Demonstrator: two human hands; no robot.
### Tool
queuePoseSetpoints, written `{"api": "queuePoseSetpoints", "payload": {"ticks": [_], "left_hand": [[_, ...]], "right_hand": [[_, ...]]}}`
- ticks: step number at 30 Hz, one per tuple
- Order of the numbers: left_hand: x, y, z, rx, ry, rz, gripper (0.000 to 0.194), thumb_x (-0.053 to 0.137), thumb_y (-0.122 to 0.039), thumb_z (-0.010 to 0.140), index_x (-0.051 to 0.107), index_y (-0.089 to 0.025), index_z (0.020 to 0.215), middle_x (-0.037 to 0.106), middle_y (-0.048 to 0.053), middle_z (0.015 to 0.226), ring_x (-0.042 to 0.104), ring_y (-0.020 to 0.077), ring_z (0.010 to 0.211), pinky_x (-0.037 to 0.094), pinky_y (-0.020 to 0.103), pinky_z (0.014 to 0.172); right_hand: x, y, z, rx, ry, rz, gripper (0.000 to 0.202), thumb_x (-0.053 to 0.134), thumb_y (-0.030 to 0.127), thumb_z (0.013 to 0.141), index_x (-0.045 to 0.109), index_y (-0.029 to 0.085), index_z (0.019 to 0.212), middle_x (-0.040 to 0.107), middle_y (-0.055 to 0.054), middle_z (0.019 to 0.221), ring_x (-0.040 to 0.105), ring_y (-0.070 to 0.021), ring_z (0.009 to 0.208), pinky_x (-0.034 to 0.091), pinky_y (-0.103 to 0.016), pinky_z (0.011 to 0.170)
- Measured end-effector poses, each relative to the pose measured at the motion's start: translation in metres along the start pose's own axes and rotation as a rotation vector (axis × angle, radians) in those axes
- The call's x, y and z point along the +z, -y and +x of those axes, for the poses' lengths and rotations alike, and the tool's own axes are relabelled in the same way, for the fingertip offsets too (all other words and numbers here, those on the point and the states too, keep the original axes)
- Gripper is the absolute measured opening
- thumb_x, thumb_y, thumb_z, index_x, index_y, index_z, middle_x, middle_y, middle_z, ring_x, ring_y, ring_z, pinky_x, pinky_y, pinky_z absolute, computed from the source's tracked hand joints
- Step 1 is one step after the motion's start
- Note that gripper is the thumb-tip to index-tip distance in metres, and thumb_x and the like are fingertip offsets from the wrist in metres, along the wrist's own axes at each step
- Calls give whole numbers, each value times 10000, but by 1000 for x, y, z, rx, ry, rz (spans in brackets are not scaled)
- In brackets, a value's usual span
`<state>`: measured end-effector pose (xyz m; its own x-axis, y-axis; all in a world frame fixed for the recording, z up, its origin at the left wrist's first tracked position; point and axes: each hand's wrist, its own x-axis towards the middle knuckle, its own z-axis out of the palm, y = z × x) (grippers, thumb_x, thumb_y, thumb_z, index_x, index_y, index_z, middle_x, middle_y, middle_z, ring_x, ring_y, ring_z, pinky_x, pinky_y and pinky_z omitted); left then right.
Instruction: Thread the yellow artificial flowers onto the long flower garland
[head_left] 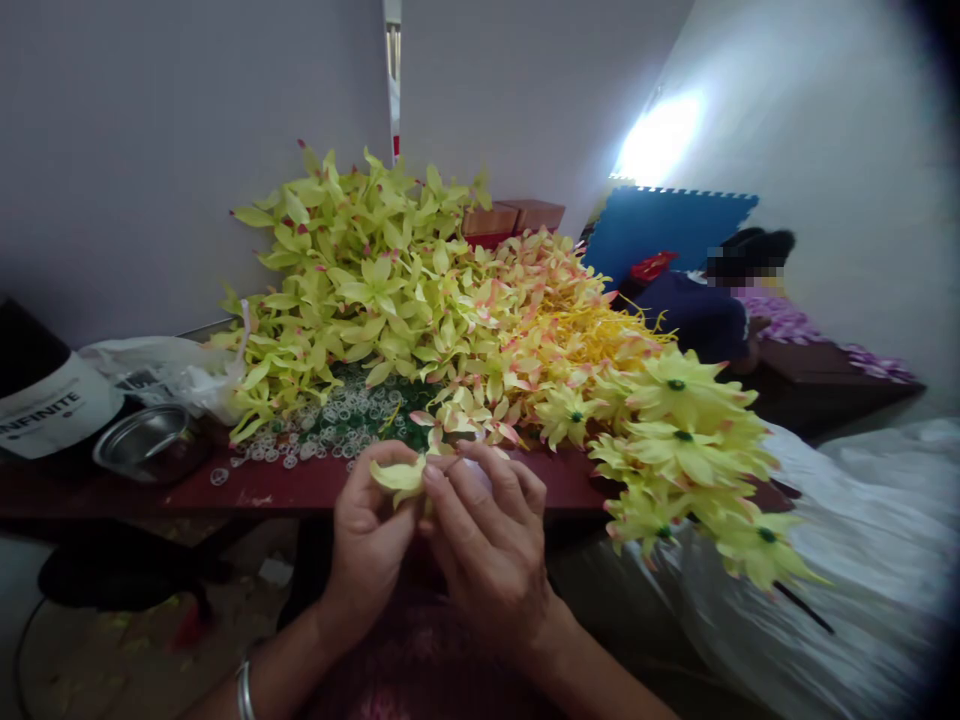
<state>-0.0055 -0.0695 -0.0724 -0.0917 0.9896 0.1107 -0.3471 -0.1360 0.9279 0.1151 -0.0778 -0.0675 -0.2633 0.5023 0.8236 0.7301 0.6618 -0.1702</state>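
Just over the table's front edge, my left hand (pixel 371 545) pinches a pale yellow-green artificial flower (pixel 397 478) by its petals. My right hand (pixel 491 530) closes around the other side of the same flower, its fingertips pressed together at the flower's middle. Its centre and lower part are hidden by my fingers. Right behind my hands lie pink-tipped cream petals (pixel 472 412). Small clear plastic rings (pixel 304 440) are scattered to their left, mixed with dark green pieces (pixel 337 410).
A tall heap of yellow-green petals (pixel 375 280) covers the back of the dark red table (pixel 292 490). Layered yellow flowers (pixel 682 435) overhang its right edge, beside plastic sheeting (pixel 862 540). At left stand a metal bowl (pixel 150 440) and black container (pixel 56 400). Another person (pixel 694 315) sits beyond.
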Motion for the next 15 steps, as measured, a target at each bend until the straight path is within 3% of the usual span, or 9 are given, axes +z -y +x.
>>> {"api": "queuePoseSetpoints", "payload": {"ticks": [5, 15], "left_hand": [[3, -4, 0, -23, -37, -42, 309, 651, -90, 703, 514, -211, 952, 619, -42, 754, 554, 61, 617, 421, 116, 548], [5, -6, -1, 23, -51, -24, 607, 629, -66, 685, 473, -283, 1230, 618, -44, 711, 549, 95, 589, 429, 162, 543]], "right_hand": [[2, 3, -1, -9, -3, -23, 261, 537, 157, 845, 574, 122, 1101, 681, -97, 1048, 538, -262, 1073, 353, -415, 883], [12, 3, -5, 15, 17, 15, 260, 482, 124, 864, 548, 114, 1115, 686, -105, 1040, 523, -276, 1150, 352, -419, 899]]}}
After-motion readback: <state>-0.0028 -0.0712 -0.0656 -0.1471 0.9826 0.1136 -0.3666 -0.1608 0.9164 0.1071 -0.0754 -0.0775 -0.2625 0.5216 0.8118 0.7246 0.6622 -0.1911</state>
